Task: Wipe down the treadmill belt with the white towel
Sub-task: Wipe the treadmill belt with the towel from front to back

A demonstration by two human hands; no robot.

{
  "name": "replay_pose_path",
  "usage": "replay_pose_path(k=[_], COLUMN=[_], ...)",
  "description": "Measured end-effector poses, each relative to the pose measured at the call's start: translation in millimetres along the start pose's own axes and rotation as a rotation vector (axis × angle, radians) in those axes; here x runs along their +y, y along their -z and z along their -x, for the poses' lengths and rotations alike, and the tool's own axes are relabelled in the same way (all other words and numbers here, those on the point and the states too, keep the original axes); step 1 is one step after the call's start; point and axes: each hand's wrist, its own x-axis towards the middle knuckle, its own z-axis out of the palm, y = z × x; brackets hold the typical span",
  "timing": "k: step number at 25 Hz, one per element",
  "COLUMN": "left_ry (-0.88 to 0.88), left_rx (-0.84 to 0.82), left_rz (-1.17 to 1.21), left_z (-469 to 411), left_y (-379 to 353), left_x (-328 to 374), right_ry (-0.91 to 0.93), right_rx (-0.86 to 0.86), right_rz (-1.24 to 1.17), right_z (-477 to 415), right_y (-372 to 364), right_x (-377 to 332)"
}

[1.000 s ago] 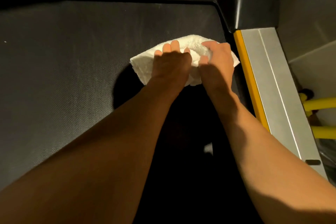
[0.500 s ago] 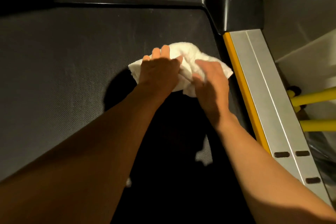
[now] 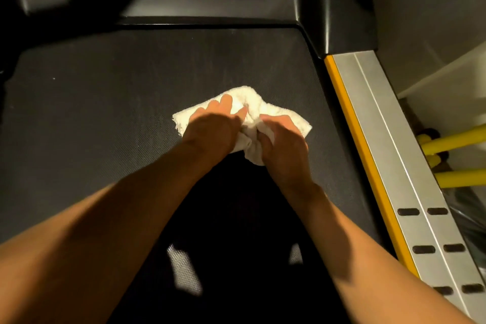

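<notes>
The dark treadmill belt (image 3: 105, 113) fills most of the view, and its surface has a fine woven texture. At its far end there is a black cover (image 3: 342, 16), which turns a corner at the right side of the belt. From this corner a silver side rail (image 3: 389, 126) runs toward the camera along the right edge of the belt, and a narrow yellow strip (image 3: 355, 126) lies between the rail and the belt. Two bare forearms come from the bottom of the view and meet near the middle of the belt, throwing a deep shadow under them. To the right of the rail, lower down, two yellow bars (image 3: 457, 139) are visible beside a pale wall. The white towel (image 3: 244, 97) lies crumpled on the belt, a little right of the centre, apart from the yellow strip and well apart from the black cover. The left hand (image 3: 213, 129) rests on top of the left part of the towel with the fingers stretched forward, pressing it flat on the belt. The right hand (image 3: 284, 142) is just beside it, with the fingers curled, and it grips a bunched fold of the towel that rises between the two hands. In the near part of the rail there are small dark slots (image 3: 408, 211), set in pairs.
</notes>
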Motion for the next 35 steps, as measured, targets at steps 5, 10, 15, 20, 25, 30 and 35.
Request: replay_pose_path(k=[5,10,15,20,25,30,35], left_ry=[0.098,0.192,0.047,0.368,0.085,0.33,0.006], left_rx=[-0.189,-0.276,-0.166,-0.15,-0.023,-0.107,0.104], left_rz=[0.086,0.046,0.03,0.167,0.087,0.193,-0.063], left_z=[26.7,22.2,66.4,57.2,96.1,89.0,132.1], left_y=[2.3,13.8,-8.2,11.4,-8.6,-1.5,-20.0], left_x=[0.2,-38.8,-44.4,-48.0,-54.3,-83.6,-103.6], right_ry=[-0.097,-0.088,-0.016,0.185,0.021,0.22,0.194], right_rx=[-0.051,-0.359,-0.099,-0.304,-0.158,-0.082,-0.316], right_rz=[0.138,0.122,0.219,0.324,0.309,0.267,0.265], right_z=[-8.1,-17.7,0.2,4.0,34.4,18.2,38.5], right_y=[8.2,-34.2,-25.6,-48.4,-30.2,-55.1,-61.7], right_x=[2.8,-46.2,-27.1,-67.4,-40.6,-81.7,-86.2])
